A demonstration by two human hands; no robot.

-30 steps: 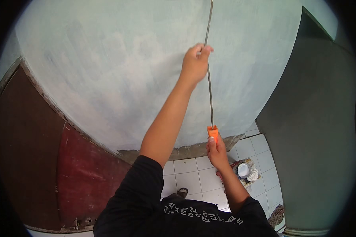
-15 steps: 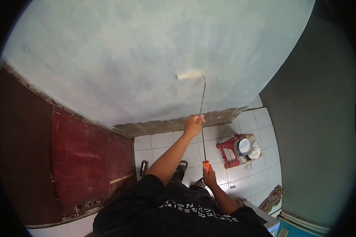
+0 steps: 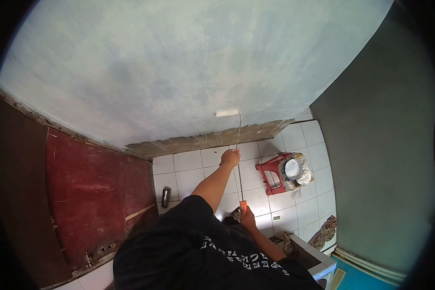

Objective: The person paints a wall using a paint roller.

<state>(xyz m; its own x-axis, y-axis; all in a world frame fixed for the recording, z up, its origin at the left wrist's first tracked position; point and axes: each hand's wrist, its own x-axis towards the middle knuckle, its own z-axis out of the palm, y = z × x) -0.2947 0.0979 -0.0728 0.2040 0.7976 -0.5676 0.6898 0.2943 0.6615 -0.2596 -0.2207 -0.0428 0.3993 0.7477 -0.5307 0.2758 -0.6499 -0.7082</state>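
Note:
A paint roller (image 3: 227,113) with a white sleeve rests against the pale, patchily painted wall (image 3: 145,72), low down near its bare lower strip. My left hand (image 3: 230,158) is closed around the long thin metal rod (image 3: 240,181), below the roller head. Farther down, my right hand (image 3: 248,218) grips the orange handle (image 3: 243,205) at the rod's end. Both arms reach forward from a black shirt with white lettering.
On the right, a red plastic stool (image 3: 271,175) bears a white paint container (image 3: 293,169) and a crumpled cloth (image 3: 304,177). A dark cylinder (image 3: 166,197) stands on the tiled floor (image 3: 188,161). A red panel (image 3: 96,188) borders the left; a brown bundled cloth (image 3: 324,232) lies lower right.
The roller has travelled down the wall, closer to the unpainted strip. Both hands have moved with it, my left hand lower, and the view has shifted slightly.

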